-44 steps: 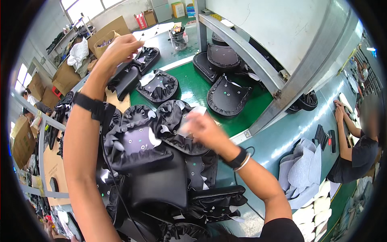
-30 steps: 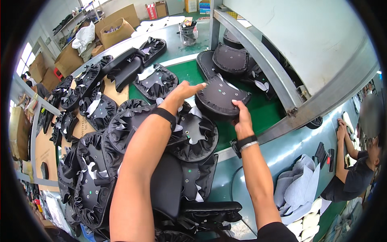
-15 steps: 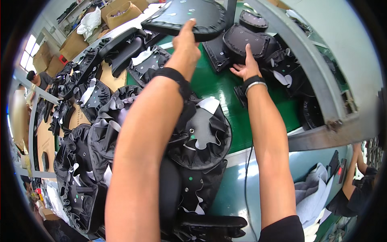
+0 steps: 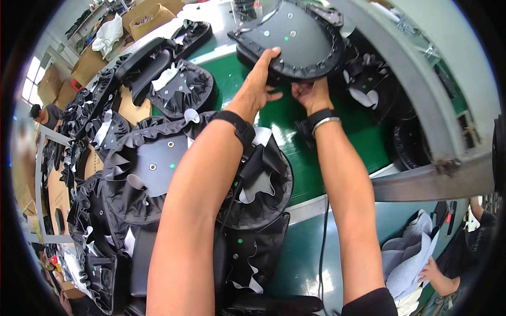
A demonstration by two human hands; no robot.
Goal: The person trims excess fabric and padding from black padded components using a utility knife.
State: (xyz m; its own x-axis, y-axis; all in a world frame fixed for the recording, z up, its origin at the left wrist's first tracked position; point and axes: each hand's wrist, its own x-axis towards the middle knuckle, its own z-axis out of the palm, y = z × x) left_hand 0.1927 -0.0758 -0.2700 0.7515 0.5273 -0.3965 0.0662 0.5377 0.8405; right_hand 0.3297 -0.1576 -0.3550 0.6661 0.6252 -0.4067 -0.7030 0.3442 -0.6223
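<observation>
A black padded cushion (image 4: 303,37) with a rounded edge, gathered cover and studded flat back is held at the top of the view. My left hand (image 4: 257,84) grips its near left edge, thumb on top and fingers below. My right hand (image 4: 312,96) is at the near edge, its curled fingers under the cushion. The cushion hides its thumb and part of the grip. Under both hands lies a green work surface (image 4: 279,118). Close to my left forearm sit a cushion with gathered edging and a grey back (image 4: 153,163) and another half-covered cushion (image 4: 258,197).
More black cushions (image 4: 184,89) are heaped on the left. A grey metal frame bar (image 4: 421,184) crosses at right. Beyond it a co-worker's hand (image 4: 432,271) touches grey cloth (image 4: 408,250). A black cable (image 4: 322,242) hangs beside my right forearm. Cardboard boxes (image 4: 153,21) stand at the back left.
The cushion in my left hand has moved right and tilted. My right hand has moved slightly left, beneath its near edge. A co-worker's hand now reaches the grey cloth.
</observation>
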